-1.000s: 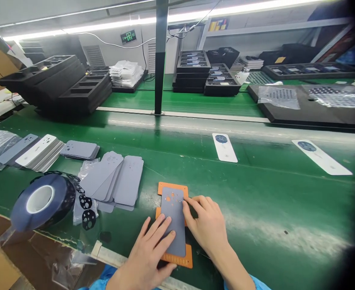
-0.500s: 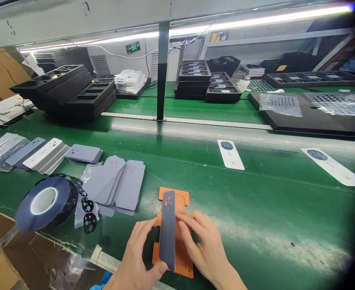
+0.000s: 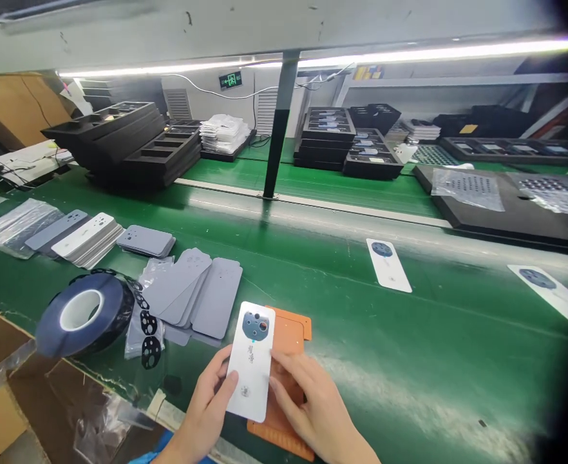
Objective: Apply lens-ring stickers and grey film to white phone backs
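A white phone back panel (image 3: 252, 403) with a dark camera patch and printed characters is tilted up over an orange fixture (image 3: 291, 319). My left hand (image 3: 211, 393) grips its left edge, the thumb on the white face and the other fingers partly hidden behind. At the opposite edge, my right hand (image 3: 310, 399) has its thumb and index fingertips against the panel, closed around the rim. Below the panel, the fixture lies on the green table, partly covered by the panel and my right hand.
Grey panels (image 3: 219, 296) lie stacked left of the fixture, near a tape roll (image 3: 47, 328) with black cutouts (image 3: 151, 352). White panels with dark patches lie at right, one nearer (image 3: 393, 270). Black trays (image 3: 325, 151) stand behind. An open cardboard box (image 3: 1, 419) sits below the front edge.
The panel has turned from its grey side, nearly edge-on, to its white face with the camera patch. It has lifted and shifted left off the fixture. The view has shifted slightly.
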{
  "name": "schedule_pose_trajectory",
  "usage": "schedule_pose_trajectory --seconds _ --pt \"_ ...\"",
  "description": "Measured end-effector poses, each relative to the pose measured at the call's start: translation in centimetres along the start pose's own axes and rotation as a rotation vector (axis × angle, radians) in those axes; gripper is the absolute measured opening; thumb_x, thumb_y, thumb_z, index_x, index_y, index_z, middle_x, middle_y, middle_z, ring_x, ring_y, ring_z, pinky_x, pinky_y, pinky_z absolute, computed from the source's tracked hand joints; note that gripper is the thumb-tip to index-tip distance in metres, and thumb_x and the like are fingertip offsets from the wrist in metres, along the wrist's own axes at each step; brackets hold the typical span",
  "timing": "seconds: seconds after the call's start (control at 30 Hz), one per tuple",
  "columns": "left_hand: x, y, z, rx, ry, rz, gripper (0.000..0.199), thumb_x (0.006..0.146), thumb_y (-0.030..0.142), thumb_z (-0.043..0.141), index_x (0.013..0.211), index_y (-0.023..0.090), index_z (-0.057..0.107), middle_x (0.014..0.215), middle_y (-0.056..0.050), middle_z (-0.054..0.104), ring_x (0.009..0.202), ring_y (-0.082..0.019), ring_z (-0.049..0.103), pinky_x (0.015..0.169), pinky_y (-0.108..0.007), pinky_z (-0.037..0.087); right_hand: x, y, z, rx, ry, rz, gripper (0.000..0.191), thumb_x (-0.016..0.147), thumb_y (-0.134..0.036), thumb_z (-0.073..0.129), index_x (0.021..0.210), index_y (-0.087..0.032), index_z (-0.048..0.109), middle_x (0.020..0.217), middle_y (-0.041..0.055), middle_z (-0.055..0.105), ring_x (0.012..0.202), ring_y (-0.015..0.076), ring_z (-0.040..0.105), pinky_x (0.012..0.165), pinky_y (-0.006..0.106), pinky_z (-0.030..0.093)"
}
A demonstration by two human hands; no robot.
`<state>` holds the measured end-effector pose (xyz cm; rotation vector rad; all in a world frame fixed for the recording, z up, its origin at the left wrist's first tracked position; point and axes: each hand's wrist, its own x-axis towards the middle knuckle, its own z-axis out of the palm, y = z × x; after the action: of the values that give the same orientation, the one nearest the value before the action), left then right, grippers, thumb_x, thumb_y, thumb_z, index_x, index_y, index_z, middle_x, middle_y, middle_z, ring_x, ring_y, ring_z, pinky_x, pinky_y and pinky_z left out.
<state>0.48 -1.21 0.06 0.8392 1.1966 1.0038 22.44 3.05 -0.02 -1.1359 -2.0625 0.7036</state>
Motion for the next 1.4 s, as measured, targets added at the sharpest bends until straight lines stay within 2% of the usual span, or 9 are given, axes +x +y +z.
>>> schedule_pose_trajectory --seconds 0.2,0.33,0.5,0.67,0.83,1.07,1.2,1.3,1.4 --pt "-0.2 0.2 -0.4 -0.036 -0.045 0.056 0.067 0.098 0.058 0.057 0.151 0.018 0.048 0.106 -0.012 0.074 0.077 -0.019 0.066 0.069 -0.028 0.054 -0.4 -0.7 2.2 0.552 -0.042 0.345 0.046 0.095 -0.041 0.066 0.136 -0.021 0.063 0.086 0.0054 0.076 0.069 0.0173 0.071 0.069 0.031 0.061" --pt "-1.0 0.1 -2.2 0.186 0.095 0.162 0.065 0.099 0.055 0.054 0.156 0.024 0.044 0.101 -0.009 0.07 0.064 -0.014 0.057 0.056 -0.023 0.049 1.9 0.7 1.9 0.726 0.067 0.503 0.051 0.087 -0.049 0.076 0.128 -0.021 0.066 0.088 0.007 0.075 0.075 0.0193 0.072 0.072 0.032 0.061" --pt "-4.2 0.2 -6.0 0.362 0.308 0.372 0.04 0.101 0.045 0.053 0.132 0.023 0.066 0.072 0.0 0.063 0.053 -0.012 0.053 0.049 -0.019 0.045 10.0 6.3 -1.0 0.45 0.136 0.562 0.066 0.078 -0.051 0.079 0.131 -0.016 0.061 0.092 0.0083 0.077 0.071 0.0203 0.07 0.07 0.034 0.059" --pt "-5.2 1.5 -10.4 0.521 0.796 0.537 0.028 0.095 0.045 0.06 0.102 0.022 0.076 0.076 -0.001 0.07 0.055 -0.014 0.06 0.055 -0.02 0.053 18.9 11.6 -3.2 0.208 0.193 0.646 0.049 0.089 -0.035 0.072 0.13 -0.01 0.06 0.099 0.0106 0.076 0.073 0.0196 0.07 0.07 0.034 0.06" --pt "-3.3 0.9 -14.0 0.53 0.774 0.368 0.039 0.092 0.053 0.056 0.104 0.022 0.077 0.088 -0.005 0.076 0.073 -0.02 0.07 0.067 -0.025 0.058 23.0 12.9 -4.4 -0.076 0.192 0.666 0.033 0.1 -0.036 0.066 0.128 -0.018 0.063 0.128 0.0085 0.066 0.105 0.0224 0.069 0.088 0.043 0.06" --pt "-2.5 0.3 -13.8 0.226 0.505 0.16 0.045 0.088 0.049 0.062 0.114 0.014 0.073 0.079 -0.003 0.068 0.06 -0.016 0.061 0.058 -0.025 0.051 22.5 9.3 -5.0 -0.316 0.143 0.427 0.021 0.091 -0.036 0.069 0.1 -0.017 0.075 0.11 0.0171 0.07 0.09 0.0287 0.07 0.071 0.041 0.054" --pt "-2.3 0.6 -13.3 0.213 0.47 0.133 0.044 0.089 0.041 0.061 0.12 0.012 0.071 0.079 -0.002 0.065 0.059 -0.014 0.058 0.056 -0.024 0.048 19.7 3.8 -1.4 -0.266 0.054 0.245 0.03 0.087 -0.045 0.066 0.096 -0.019 0.078 0.092 0.0151 0.075 0.075 0.0311 0.07 0.066 0.043 0.053" --pt "-2.3 1.1 -12.8 0.275 0.471 0.137 0.039 0.085 0.032 0.064 0.118 0.014 0.073 0.084 -0.003 0.068 0.062 -0.014 0.059 0.056 -0.021 0.048 15.1 -2.5 3.1 -0.047 -0.232 0.096 0.034 0.092 -0.05 0.062 0.093 -0.022 0.079 0.091 0.0091 0.078 0.079 0.0258 0.071 0.072 0.036 0.056" --pt "-2.9 2.2 -12.1 0.329 0.439 0.154 0.046 0.079 0.023 0.065 0.124 0.015 0.072 0.104 -0.008 0.071 0.067 -0.013 0.061 0.056 -0.02 0.048 10.8 -8.0 7.2 0.18 -0.565 0.108 0.033 0.094 -0.047 0.061 0.104 -0.022 0.08 0.093 0.0079 0.078 0.079 0.0227 0.071 0.069 0.031 0.055"
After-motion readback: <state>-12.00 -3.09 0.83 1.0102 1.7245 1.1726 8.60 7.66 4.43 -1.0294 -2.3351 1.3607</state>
